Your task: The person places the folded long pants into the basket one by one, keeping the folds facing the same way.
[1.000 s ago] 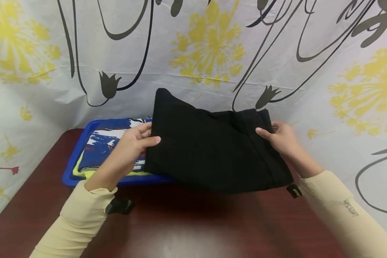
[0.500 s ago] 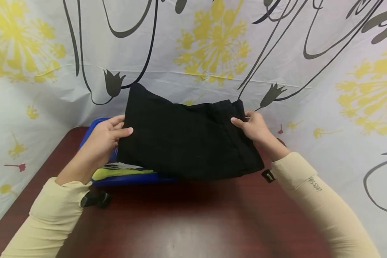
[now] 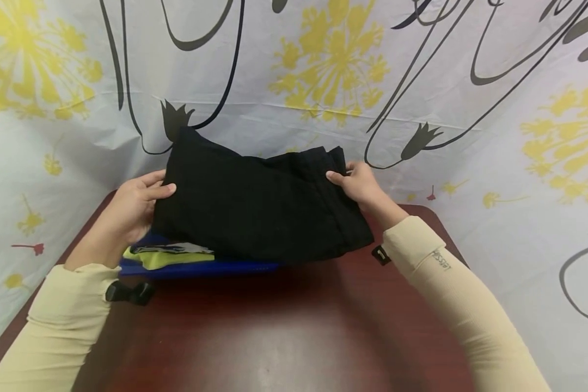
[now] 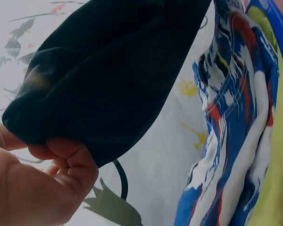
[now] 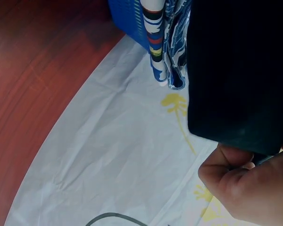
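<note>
A pair of folded black shorts is stretched flat between both hands, a wide waistband-like strip at its right end. My left hand pinches the left edge, thumb in front and fingers behind. At the right end, my right hand grips the band the same way. The shorts hang over a blue basket and hide most of it. Beneath them, folded clothes fill the basket: a yellow-green piece and a blue, white and red patterned garment, seen from the side in the left wrist view.
The basket stands at the back left of a dark red wooden table. Behind the table hangs a white curtain with yellow and grey flower prints. A black strap sits at the left wrist.
Both hands have carried the black shorts to the left, from beside the basket to over it. The grip of each hand is unchanged.
</note>
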Demonstrator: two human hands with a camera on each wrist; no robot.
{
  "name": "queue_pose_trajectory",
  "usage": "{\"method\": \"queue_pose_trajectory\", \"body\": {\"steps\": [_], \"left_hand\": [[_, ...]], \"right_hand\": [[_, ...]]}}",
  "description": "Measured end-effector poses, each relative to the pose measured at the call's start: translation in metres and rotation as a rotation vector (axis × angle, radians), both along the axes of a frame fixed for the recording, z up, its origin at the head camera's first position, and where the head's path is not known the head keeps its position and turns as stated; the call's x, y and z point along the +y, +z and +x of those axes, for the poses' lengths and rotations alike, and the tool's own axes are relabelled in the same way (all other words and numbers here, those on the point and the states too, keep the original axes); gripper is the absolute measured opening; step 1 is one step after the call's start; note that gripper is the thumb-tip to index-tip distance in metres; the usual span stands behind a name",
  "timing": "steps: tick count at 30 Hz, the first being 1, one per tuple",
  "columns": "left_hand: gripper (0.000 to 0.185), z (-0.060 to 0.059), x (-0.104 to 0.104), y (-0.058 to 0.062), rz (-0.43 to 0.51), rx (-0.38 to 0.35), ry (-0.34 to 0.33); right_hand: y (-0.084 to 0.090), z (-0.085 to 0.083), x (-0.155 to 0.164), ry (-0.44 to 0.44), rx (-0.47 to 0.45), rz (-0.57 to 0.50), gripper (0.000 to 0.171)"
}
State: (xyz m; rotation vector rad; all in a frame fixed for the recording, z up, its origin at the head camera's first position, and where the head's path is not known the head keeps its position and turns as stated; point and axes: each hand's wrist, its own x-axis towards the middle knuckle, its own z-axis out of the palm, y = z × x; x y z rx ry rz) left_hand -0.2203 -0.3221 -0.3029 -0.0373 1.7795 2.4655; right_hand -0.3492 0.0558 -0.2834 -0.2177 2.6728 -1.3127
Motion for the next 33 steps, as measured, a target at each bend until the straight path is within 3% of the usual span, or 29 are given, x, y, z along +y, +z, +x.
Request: {"method": "queue_pose_trajectory", "body": {"steps": [8, 17, 27, 33], "left_hand": [[0.076, -0.008, -0.012, 0.0, 0.013, -0.054, 0.038], [0.079, -0.016, -0.022, -0.006, 0.055, -0.119, 0.065], [0.081, -0.025, -0.036, -0.014, 0.118, -0.105, 0.123], [0.071, -0.027, -0.045, -0.021, 0.18, -0.087, 0.145]], "right_hand": [[-0.001, -0.006, -0.015, -0.024, 0.002, 0.011, 0.045], [-0.01, -0.014, -0.029, -0.027, -0.024, -0.002, 0.032], [-0.008, -0.017, -0.041, -0.03, -0.018, -0.011, 0.024], [-0.013, -0.021, -0.053, -0.002, -0.014, -0.034, 0.044]]}}
